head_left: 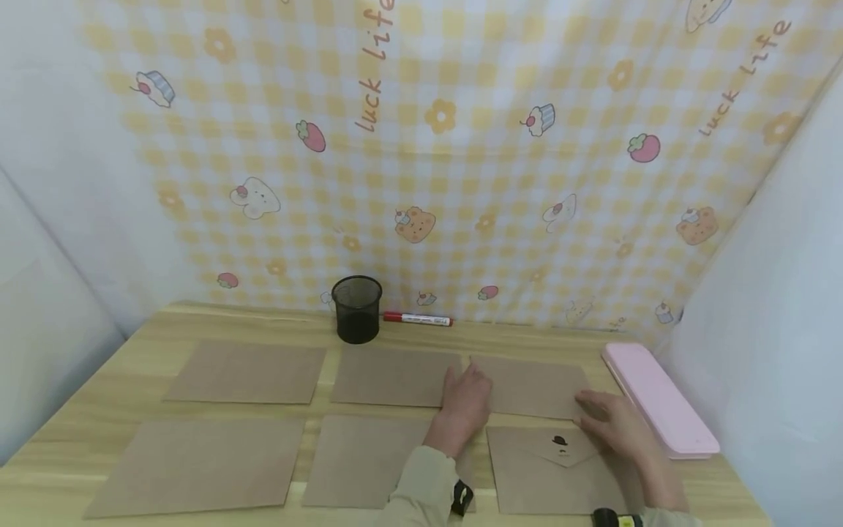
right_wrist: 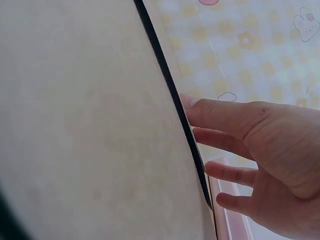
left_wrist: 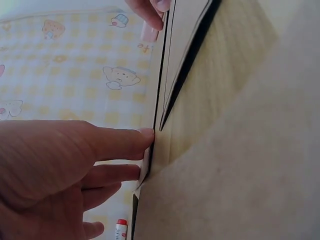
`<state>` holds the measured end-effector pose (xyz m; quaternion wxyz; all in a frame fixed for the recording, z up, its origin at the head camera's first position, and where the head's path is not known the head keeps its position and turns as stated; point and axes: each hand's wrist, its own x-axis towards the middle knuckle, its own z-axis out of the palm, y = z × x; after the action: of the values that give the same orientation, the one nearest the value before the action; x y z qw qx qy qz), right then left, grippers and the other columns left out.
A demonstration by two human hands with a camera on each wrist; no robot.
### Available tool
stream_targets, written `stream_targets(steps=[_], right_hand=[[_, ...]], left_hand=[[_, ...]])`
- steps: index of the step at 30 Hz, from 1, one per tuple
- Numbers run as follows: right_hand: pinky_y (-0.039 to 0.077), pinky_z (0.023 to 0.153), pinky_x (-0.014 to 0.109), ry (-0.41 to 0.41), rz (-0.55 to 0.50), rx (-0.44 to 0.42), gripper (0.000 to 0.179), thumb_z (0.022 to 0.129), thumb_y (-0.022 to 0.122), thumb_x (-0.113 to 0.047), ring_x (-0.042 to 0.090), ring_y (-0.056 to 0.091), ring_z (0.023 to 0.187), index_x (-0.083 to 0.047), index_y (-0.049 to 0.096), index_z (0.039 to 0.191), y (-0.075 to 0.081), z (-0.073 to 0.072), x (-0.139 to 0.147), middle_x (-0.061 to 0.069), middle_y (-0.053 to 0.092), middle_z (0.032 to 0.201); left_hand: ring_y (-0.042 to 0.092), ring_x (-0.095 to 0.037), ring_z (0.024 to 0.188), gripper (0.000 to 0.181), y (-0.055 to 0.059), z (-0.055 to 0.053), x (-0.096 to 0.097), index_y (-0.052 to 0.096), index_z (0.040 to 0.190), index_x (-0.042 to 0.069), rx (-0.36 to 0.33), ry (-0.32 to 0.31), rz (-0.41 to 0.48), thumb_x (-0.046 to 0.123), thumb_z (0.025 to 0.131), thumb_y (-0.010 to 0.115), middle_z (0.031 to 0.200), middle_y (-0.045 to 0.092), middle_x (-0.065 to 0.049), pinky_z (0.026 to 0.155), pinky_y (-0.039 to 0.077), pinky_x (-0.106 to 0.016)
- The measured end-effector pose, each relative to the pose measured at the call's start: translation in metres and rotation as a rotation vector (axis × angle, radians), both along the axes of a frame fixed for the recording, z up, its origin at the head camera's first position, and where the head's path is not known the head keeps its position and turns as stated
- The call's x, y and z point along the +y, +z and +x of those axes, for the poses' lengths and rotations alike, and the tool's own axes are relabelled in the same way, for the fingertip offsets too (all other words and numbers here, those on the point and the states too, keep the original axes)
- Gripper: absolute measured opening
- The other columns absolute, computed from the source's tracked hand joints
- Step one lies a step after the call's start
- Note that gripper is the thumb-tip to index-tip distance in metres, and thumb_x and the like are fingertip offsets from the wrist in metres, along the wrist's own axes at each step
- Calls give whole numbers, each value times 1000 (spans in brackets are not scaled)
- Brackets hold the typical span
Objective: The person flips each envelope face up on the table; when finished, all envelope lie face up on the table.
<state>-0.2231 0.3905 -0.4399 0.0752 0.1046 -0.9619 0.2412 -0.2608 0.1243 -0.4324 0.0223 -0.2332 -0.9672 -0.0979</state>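
Note:
A plain brown envelope (head_left: 527, 388) lies flat at the back right of the table, between both hands. At its left end my left hand (head_left: 466, 401) touches the edge with fingers fairly straight, beside the back middle envelope (head_left: 391, 375). My right hand (head_left: 612, 421) has its fingertips at the envelope's right end, the fingers extended and spread in the right wrist view. Below the right hand lies the front right envelope (head_left: 546, 490), its pointed flap up with a small dark hat print. The left forearm partly covers the front middle envelope (head_left: 358, 461).
Two more envelopes lie at left, one at the back (head_left: 250, 373) and one in front (head_left: 204, 465). A black mesh pen cup (head_left: 358, 311) and a red-capped marker (head_left: 418, 319) stand by the patterned curtain (head_left: 461, 168). A pink case (head_left: 658, 399) lies along the right edge.

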Motion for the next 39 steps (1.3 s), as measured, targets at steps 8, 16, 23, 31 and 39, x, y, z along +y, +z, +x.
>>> stream_targets(steps=[8,16,23,31,39], right_hand=[[39,90,58,23,-30,-10,30,85,68,-17,46,53,106,3,66,107,1,1,3,27,59,114],[42,85,56,4,-67,31,26,92,59,-17,44,56,101,4,65,107,1,0,2,24,62,109],[46,80,55,-118,-131,35,30,94,55,-27,44,57,96,1,65,99,3,1,-2,22,63,100],[47,75,48,-413,-266,90,49,84,67,-40,47,57,96,-2,43,103,4,1,-7,23,66,98],[35,52,16,-580,-392,294,45,80,74,-33,-1,49,64,-5,40,68,3,-3,-19,13,69,92]], left_hand=[[45,-16,120,24,3,1,-1,68,102,13,-28,-9,39,23,80,73,112,63,0,104,28,-49],[47,-14,116,18,9,4,-6,69,103,17,-83,-45,127,21,93,55,111,63,4,105,25,-51],[62,-17,91,29,6,-2,-5,64,86,11,-41,-40,155,25,99,43,78,63,1,104,28,-49],[44,-16,56,30,-2,-9,-3,59,84,6,-48,47,337,27,99,43,57,45,1,71,40,-31],[41,-14,52,28,-5,-12,3,54,99,2,21,170,412,29,97,48,48,41,4,76,34,-37]])
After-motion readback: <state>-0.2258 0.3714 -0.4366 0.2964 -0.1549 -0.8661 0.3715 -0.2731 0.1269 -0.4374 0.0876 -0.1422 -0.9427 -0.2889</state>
